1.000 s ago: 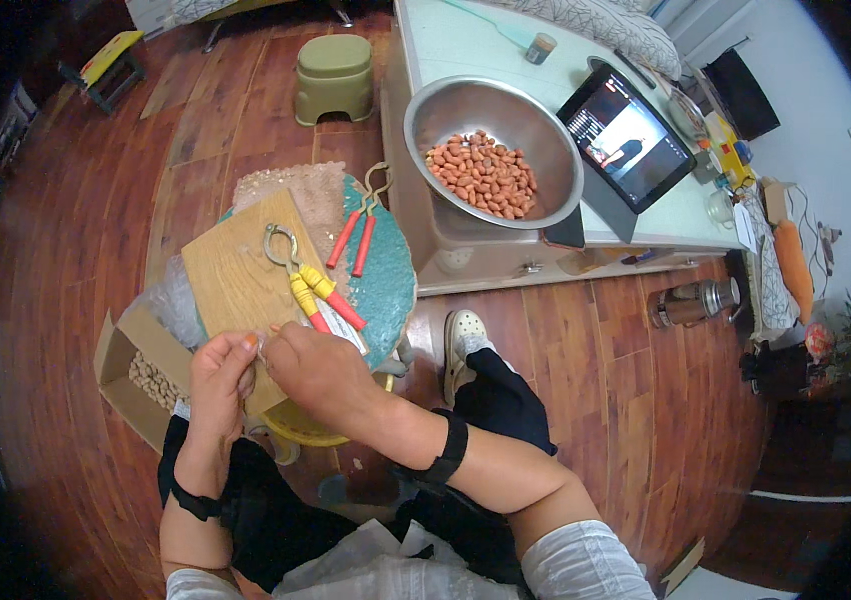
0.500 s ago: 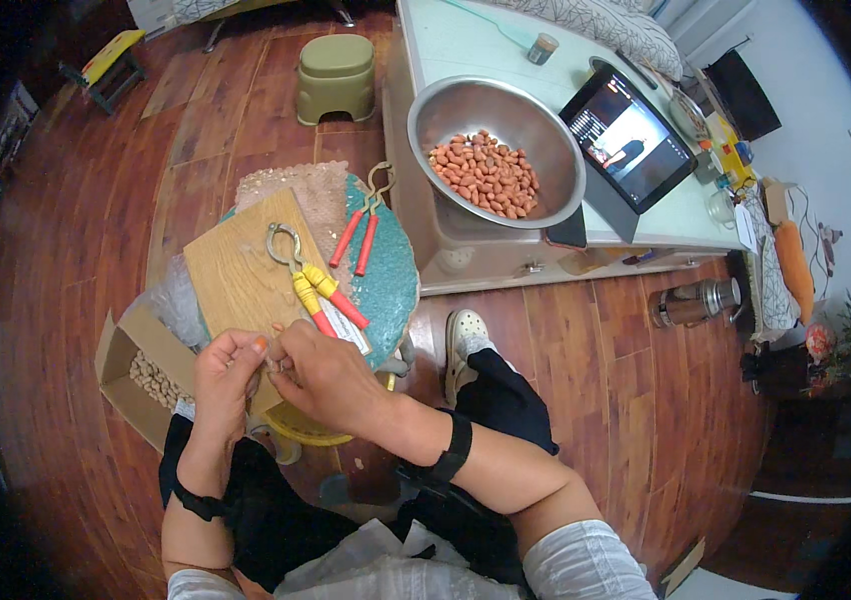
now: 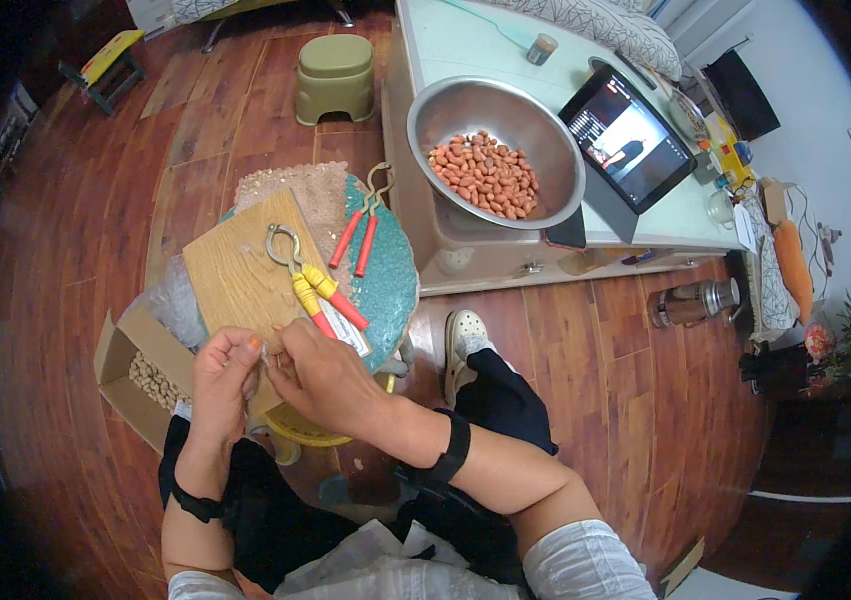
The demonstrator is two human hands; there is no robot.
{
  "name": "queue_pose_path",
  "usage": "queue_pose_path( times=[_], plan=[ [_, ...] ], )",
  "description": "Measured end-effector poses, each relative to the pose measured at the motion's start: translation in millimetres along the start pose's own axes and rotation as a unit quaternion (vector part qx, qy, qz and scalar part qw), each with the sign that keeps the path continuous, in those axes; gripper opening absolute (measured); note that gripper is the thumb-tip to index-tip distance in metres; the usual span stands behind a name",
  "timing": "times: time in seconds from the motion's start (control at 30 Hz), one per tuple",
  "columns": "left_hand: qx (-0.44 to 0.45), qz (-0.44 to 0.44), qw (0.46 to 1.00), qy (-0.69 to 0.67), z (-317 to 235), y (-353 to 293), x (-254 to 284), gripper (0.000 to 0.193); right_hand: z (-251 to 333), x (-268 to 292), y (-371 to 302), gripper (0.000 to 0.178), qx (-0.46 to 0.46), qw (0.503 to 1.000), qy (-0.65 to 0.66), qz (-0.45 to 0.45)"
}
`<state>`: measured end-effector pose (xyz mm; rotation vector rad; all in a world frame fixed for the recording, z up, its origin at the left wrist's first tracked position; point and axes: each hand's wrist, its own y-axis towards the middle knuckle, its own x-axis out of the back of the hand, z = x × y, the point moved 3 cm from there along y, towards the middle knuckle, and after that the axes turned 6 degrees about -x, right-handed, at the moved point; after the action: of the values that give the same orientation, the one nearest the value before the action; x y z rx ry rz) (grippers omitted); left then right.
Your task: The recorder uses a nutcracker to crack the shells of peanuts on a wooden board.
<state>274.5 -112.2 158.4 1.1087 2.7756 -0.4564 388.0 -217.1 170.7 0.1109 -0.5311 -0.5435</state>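
My left hand (image 3: 226, 372) and my right hand (image 3: 324, 378) meet fingertip to fingertip over the near edge of a wooden board (image 3: 236, 270). Both are closed in a pinch. A small pale bit shows between them, too hidden by the fingers to name. Just beyond my right hand, nut-cracking pliers (image 3: 308, 280) with red grips and yellow wrapping lie on the board. Red-handled pliers (image 3: 366, 225) rest to its right on a round teal-topped stool (image 3: 391, 270). Left of my left hand stands a cardboard box (image 3: 126, 400) holding unshelled peanuts (image 3: 154, 380).
A steel bowl (image 3: 556, 150) of shelled reddish peanuts (image 3: 486, 175) stands on the pale cabinet top (image 3: 456, 50), beside a propped tablet (image 3: 631, 140). Under my hands is a yellow basket rim (image 3: 306, 432). A green step stool (image 3: 336, 80) and a metal flask (image 3: 696, 302) are on the floor.
Both hands stay together in nearly the same place, with small shifts of the fingers. The pliers, board, box and bowl have not moved.
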Motion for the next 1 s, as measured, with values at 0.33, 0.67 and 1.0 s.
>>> queue_pose_path(
  times=[0.33,0.67,1.0],
  plan=[
    [0.029,0.005,0.999,0.026,-5.8,0.1,-4.0,0.017,5.1,5.3,0.9,0.019,-0.055,0.995,0.078,0.011],
    [0.008,-0.006,0.999,0.031,-4.0,-2.1,-4.8,0.017,0.4,3.0,2.3,0.021,-0.146,0.969,0.187,0.072],
    [-0.016,0.003,1.0,0.004,-2.0,-0.5,-0.7,0.015,-0.1,-1.5,5.7,0.02,-0.169,0.954,0.241,0.056]
  ],
)
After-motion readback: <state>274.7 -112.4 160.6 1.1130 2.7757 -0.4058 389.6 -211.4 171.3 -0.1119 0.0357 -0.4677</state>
